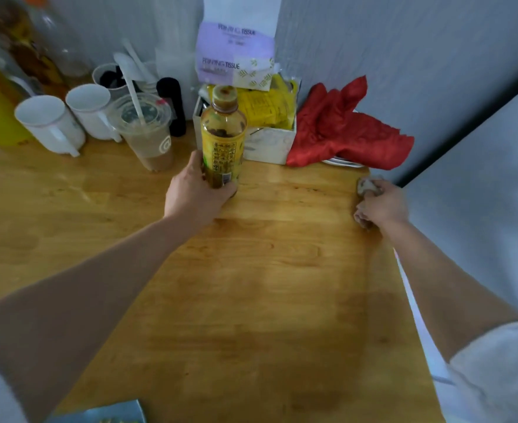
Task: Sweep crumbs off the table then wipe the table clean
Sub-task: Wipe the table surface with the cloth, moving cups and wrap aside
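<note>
— Gripping what?
— My left hand grips a yellow-labelled plastic bottle; my right hand bunches a crumpled cloth on the wooden table, right of the bottle.
— Any writing?
— "TISSUE" on the pack behind the bottle.

Dim, soft blur, edges perhaps warped.

Honey-yellow wood-grain worktop; yellow-labelled amber bottle at twelve o'clock (black print), red cloth at one, white mugs at ten.
</note>
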A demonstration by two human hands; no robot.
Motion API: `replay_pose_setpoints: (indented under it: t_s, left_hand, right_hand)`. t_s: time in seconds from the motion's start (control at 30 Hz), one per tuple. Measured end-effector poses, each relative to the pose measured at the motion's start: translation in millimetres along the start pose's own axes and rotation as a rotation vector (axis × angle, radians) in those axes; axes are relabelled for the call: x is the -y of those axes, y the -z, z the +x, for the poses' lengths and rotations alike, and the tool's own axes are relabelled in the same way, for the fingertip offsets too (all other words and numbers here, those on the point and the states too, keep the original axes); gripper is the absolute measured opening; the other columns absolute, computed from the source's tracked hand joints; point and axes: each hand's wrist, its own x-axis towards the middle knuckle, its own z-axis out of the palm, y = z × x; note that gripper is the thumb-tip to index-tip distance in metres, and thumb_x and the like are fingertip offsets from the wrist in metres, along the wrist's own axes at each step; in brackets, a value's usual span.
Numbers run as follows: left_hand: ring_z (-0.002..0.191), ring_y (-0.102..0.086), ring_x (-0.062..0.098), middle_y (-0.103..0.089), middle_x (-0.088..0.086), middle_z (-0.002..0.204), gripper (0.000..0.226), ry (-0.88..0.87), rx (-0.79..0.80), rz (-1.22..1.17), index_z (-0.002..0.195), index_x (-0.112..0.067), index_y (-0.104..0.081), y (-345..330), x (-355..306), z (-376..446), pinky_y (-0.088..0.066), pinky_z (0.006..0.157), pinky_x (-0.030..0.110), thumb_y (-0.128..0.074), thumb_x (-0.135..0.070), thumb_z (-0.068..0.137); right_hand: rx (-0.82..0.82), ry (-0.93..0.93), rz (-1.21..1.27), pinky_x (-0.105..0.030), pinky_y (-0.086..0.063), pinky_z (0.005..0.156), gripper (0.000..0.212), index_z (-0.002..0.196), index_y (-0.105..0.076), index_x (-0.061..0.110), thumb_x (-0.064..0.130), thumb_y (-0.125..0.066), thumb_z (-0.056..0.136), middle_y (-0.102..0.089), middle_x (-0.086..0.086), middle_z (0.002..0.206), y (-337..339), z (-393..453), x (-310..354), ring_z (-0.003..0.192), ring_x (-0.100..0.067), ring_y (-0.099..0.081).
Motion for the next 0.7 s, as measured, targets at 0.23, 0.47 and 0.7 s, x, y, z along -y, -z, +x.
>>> replay_pose_setpoints:
  t_s: [0.23, 0.47, 0.7]
  left_hand:
    - [0.106, -0.056, 0.028, -0.065, 0.0, 0.111, 0.05, -0.061, -0.016, 0.033, 0.117, -0.025, -0.044, 2, 6, 5, -0.052, 0.081, 0.042, -0.068, -0.051, 0.081]
    - [0.104, -0.061, 0.032, -0.063, 0.006, 0.115, 0.051, 0.014, -0.017, 0.061, 0.119, -0.02, -0.04, 10, 13, 15, -0.045, 0.074, 0.038, -0.065, -0.05, 0.086]
    - [0.114, -0.058, 0.031, -0.059, 0.009, 0.127, 0.06, 0.035, -0.006, -0.026, 0.134, -0.017, -0.036, 19, 25, 15, -0.049, 0.088, 0.042, -0.067, -0.039, 0.088]
  right_hand:
    - [0.152, 0.272, -0.011, -0.018, -0.052, 0.051, 0.028, 0.115, -0.068, 0.024, 0.02, -0.046, 0.098, -0.068, 0.001, 0.064, -58, -35, 82, 0.051, -0.01, -0.064]
    - [0.397, 0.474, -0.084, -0.031, -0.056, 0.052, 0.032, 0.122, -0.066, 0.031, 0.016, -0.049, 0.098, -0.069, 0.002, 0.087, -60, -58, 69, 0.052, -0.016, -0.069]
    - [0.081, 0.179, -0.103, -0.037, -0.056, 0.075, 0.034, 0.12, -0.063, 0.027, 0.028, -0.045, 0.092, -0.072, -0.01, 0.098, -72, -48, 77, 0.09, -0.033, -0.07]
